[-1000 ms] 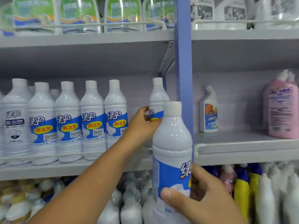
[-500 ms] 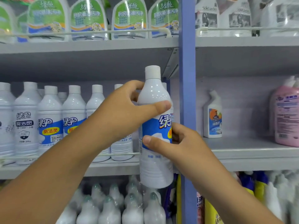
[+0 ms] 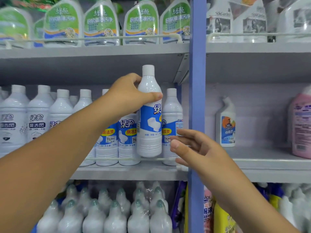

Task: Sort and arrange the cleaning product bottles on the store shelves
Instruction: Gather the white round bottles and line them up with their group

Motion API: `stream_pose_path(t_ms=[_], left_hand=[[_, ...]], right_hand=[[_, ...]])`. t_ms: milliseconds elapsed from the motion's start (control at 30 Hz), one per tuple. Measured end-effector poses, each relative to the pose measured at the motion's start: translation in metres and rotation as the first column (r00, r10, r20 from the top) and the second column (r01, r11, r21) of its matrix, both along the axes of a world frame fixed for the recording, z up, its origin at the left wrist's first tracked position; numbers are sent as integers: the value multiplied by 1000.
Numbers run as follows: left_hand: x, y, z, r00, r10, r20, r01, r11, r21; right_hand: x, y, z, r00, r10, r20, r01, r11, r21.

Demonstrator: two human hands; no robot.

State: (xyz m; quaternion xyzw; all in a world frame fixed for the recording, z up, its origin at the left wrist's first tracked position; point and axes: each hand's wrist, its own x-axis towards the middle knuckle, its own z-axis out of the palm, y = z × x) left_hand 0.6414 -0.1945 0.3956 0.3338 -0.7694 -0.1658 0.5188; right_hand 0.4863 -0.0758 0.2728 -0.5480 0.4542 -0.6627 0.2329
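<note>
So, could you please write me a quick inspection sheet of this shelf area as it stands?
Surface: grey metal middle shelf with a thin front rail.
Job's things: white plastic bottle with blue label, upright, held above the rail in front of a row of matching white bottles.
Clutter: lone white angled-neck bottle and pink bottle in the right bay.
Hands: left hand grips the held bottle's shoulder; right hand open, just right of the bottle.
Cables: nothing seen.
Surroundings: blue upright post; green-labelled bottles above; shrink-wrapped bottles below.
</note>
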Motion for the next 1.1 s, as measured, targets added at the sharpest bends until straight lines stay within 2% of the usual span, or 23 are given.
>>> stream_pose_path(t_ms=[133,367,667,933,1100], left_hand=[[-6,-17,-7,999,45,24,-45,999,13],[-19,-26,-6,986,133,100,-127,990,-63],[-26,-29,-16,926,218,307,-203,976,-81],[-25,-24,-9,927,216,307,-202,976,-77],[-21,-26,7,961,221,169,-206,973,-103]], right_hand=[[-3,6,-2,1000,-7,23,7,1000,13],[-5,10,-3,1000,-11,20,10,999,41],[-4,13,-11,1000,16,12,-16,998,62],[-13,24,-2,998,53,-15,-53,999,2],[-15,28,14,996,37,-83,-42,998,-48]])
